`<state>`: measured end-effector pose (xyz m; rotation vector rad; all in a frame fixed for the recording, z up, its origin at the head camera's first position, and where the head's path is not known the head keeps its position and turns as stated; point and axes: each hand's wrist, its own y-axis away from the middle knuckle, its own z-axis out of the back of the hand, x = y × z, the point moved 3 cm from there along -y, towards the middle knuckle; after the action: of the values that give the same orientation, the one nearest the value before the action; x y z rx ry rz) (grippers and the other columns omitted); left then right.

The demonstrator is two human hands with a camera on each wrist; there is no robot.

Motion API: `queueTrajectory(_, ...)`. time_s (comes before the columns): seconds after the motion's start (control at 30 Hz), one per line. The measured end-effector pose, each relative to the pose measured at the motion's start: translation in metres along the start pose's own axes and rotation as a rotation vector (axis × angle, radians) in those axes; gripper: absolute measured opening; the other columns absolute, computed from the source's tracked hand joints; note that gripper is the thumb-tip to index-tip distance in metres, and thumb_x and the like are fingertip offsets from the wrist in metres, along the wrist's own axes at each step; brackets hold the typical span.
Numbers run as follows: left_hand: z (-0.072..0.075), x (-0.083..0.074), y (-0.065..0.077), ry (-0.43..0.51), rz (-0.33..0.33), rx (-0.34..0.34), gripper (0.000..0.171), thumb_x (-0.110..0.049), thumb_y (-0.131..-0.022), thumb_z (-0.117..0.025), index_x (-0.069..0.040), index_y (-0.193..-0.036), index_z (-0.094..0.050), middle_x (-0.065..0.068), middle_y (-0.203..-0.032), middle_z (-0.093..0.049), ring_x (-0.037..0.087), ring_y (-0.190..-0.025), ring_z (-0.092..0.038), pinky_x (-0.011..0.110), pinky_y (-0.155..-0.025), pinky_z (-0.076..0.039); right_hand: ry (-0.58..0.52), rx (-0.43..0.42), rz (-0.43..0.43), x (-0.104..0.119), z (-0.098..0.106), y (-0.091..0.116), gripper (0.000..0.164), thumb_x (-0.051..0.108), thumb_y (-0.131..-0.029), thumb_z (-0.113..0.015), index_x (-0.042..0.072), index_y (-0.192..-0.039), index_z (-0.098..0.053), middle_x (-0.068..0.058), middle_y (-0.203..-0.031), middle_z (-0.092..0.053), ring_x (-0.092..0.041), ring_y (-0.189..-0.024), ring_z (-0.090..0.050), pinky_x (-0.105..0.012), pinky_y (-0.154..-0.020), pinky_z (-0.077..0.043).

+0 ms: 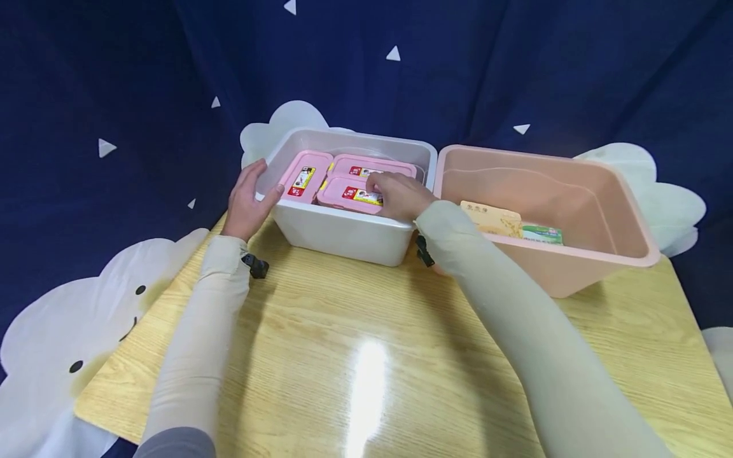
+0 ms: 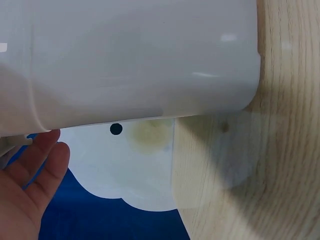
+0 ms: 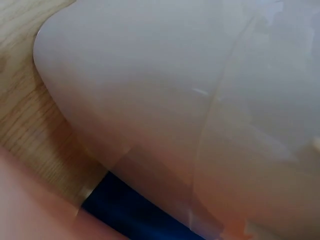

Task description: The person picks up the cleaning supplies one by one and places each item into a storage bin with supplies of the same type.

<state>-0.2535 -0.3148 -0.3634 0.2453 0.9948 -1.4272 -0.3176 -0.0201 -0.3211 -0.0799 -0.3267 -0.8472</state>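
Note:
A white bin [image 1: 343, 232] on the wooden table holds three pink lidded boxes with red and yellow labels. One pink box [image 1: 296, 166] stands lengthwise at the left, another pink box [image 1: 343, 163] lies at the back right, and the front pink box [image 1: 338, 184] is in front of that one. My right hand [image 1: 401, 194] reaches over the bin's front right corner, its curled fingers holding the front box's right end. At the front left corner, my left hand [image 1: 247, 203] touches the rim with relaxed, spread fingers; the left wrist view shows its fingers [image 2: 55, 160] against the outside.
A larger peach bin [image 1: 515, 165] stands directly right of the white one. Inside lie a cream packet [image 1: 492, 217] and a green packet [image 1: 543, 234]. A dark blue curtain [image 1: 446, 76] with white clouds hangs behind the table [image 1: 298, 331].

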Motion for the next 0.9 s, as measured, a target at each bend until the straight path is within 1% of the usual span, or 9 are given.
queueTrajectory(0.13, -0.002, -0.001, 0.000, -0.004, 0.001, 0.010, 0.068, -0.038, -0.091, -0.061, -0.008, -0.150, -0.042, 0.008, -0.158, -0.039, 0.029, -0.147, -0.037, 0.050, -0.121, -0.031, 0.031, 0.035, -0.022, 0.000, -0.001, 0.001, 0.048, 0.033, -0.083, -0.075, 0.017, -0.123, -0.056, -0.007, -0.123, -0.063, -0.024, -0.109, -0.054, -0.039, -0.100, -0.045)
queueTrajectory(0.27, 0.005, 0.000, 0.003, -0.020, -0.001, -0.001, 0.068, -0.037, -0.092, -0.061, -0.007, -0.149, -0.043, 0.009, -0.158, -0.039, 0.030, -0.147, -0.037, 0.052, -0.121, -0.031, 0.042, 0.064, -0.014, 0.005, -0.005, -0.003, 0.043, 0.028, -0.084, -0.074, 0.018, -0.122, -0.056, -0.007, -0.118, -0.062, -0.024, -0.106, -0.054, -0.039, -0.098, -0.045)
queueTrajectory(0.4, 0.012, 0.004, 0.008, -0.036, 0.011, -0.017, 0.067, -0.037, -0.091, -0.061, -0.007, -0.148, -0.044, 0.010, -0.157, -0.040, 0.031, -0.146, -0.038, 0.052, -0.121, -0.031, 0.060, 0.082, 0.000, 0.011, -0.011, -0.007, 0.042, 0.028, -0.085, -0.073, 0.020, -0.123, -0.056, -0.008, -0.117, -0.060, -0.025, -0.106, -0.055, -0.040, -0.098, -0.046)
queueTrajectory(0.57, 0.011, 0.009, 0.015, -0.040, 0.017, -0.022, 0.067, -0.038, -0.091, -0.061, -0.006, -0.148, -0.045, 0.010, -0.157, -0.041, 0.031, -0.146, -0.038, 0.051, -0.121, -0.031, 0.085, 0.115, 0.001, 0.012, -0.017, -0.007, 0.038, 0.023, -0.087, -0.068, 0.021, -0.123, -0.057, -0.008, -0.117, -0.061, -0.026, -0.106, -0.056, -0.041, -0.098, -0.046)
queueTrajectory(0.67, 0.009, 0.008, 0.016, -0.024, 0.005, -0.024, 0.067, -0.037, -0.090, -0.061, -0.005, -0.147, -0.045, 0.011, -0.156, -0.041, 0.031, -0.146, -0.038, 0.051, -0.122, -0.030, 0.092, 0.133, -0.001, 0.011, -0.018, -0.006, 0.038, 0.021, -0.087, -0.067, 0.022, -0.124, -0.058, -0.008, -0.118, -0.061, -0.026, -0.107, -0.056, -0.041, -0.098, -0.047)
queueTrajectory(0.77, 0.009, 0.006, 0.015, -0.016, -0.025, -0.036, 0.067, -0.036, -0.090, -0.062, -0.003, -0.146, -0.046, 0.013, -0.155, -0.043, 0.031, -0.146, -0.038, 0.051, -0.121, -0.031, 0.097, 0.126, -0.003, 0.010, -0.016, -0.006, 0.038, 0.022, -0.087, -0.068, 0.022, -0.124, -0.060, -0.008, -0.119, -0.061, -0.026, -0.107, -0.056, -0.041, -0.099, -0.047)
queueTrajectory(0.9, 0.012, 0.005, 0.012, -0.024, -0.047, -0.059, 0.065, -0.032, -0.089, -0.063, -0.002, -0.144, -0.048, 0.014, -0.154, -0.044, 0.031, -0.145, -0.039, 0.049, -0.121, -0.032, 0.111, 0.073, 0.044, 0.013, -0.011, -0.007, 0.035, 0.017, -0.088, -0.067, 0.020, -0.123, -0.063, -0.010, -0.121, -0.063, -0.027, -0.111, -0.057, -0.043, -0.102, -0.046)
